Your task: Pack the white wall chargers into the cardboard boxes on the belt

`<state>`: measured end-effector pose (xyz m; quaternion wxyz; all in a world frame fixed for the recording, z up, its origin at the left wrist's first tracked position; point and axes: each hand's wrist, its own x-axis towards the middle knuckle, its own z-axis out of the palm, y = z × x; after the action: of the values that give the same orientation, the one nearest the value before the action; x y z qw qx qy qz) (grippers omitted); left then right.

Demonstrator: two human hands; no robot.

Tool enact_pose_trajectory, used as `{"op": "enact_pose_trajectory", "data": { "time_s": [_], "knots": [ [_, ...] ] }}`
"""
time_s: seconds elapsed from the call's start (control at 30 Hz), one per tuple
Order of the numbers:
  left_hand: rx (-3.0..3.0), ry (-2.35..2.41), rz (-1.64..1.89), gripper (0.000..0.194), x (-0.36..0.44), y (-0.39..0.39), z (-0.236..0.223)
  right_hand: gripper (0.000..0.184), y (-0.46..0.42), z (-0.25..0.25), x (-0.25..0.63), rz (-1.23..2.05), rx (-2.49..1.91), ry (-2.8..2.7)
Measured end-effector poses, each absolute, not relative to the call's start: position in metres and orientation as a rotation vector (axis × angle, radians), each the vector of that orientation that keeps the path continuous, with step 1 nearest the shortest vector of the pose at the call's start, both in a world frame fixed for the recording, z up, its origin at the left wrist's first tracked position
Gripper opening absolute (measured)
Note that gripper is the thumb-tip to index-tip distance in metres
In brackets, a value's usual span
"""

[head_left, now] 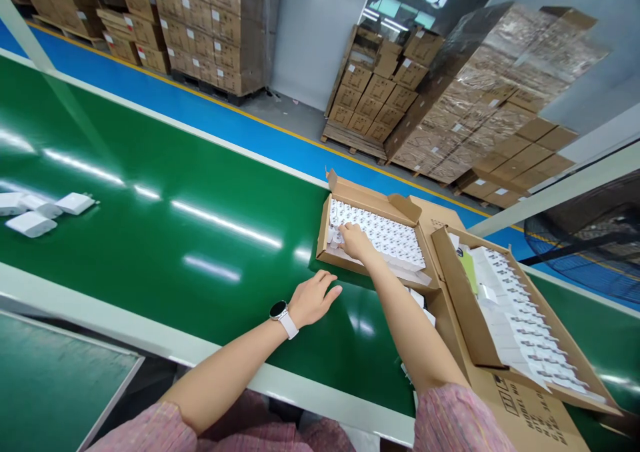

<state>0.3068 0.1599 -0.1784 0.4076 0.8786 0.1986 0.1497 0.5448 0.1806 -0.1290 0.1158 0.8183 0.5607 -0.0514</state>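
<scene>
Glossy green belt [235, 172] bears a brown cardboard box [324, 231]. Right hand [356, 241] touches its white plastic plugs [393, 237], grasp unclear; left hand [311, 300] hovers empty.

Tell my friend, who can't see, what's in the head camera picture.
A person's right grip is inside an open cardboard box with rows of small white pieces, while the left grip, with a watch on the wrist, is open over a green surface. Another open box sits on the right, and loose white pieces lie at far left.
</scene>
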Motion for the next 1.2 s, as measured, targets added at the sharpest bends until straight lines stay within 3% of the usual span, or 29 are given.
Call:
{"op": "enact_pose_trajectory", "data": {
  "time_s": [0.43, 0.77, 1.0, 1.2],
  "knots": [
    [2.196, 0.503, 0.373, 0.047, 0.309, 0.163, -0.180, 0.029, 0.135, -0.106, 0.578, -0.212, 2.410, 1.649],
    [2.198, 0.498, 0.397, 0.044, 0.308, 0.163, -0.183, 0.051, 0.146, -0.131, 0.570, -0.116, 2.497, 1.717],
    [2.193, 0.500, 0.395, 0.042, 0.307, 0.164, -0.184, 0.033, 0.170, -0.136, 0.573, -0.069, 2.450, 1.726],
    [2.187, 0.489, 0.380, 0.044, 0.308, 0.162, -0.182, 0.044, 0.174, -0.139, 0.566, -0.073, 2.391, 1.831]
  ]
}}
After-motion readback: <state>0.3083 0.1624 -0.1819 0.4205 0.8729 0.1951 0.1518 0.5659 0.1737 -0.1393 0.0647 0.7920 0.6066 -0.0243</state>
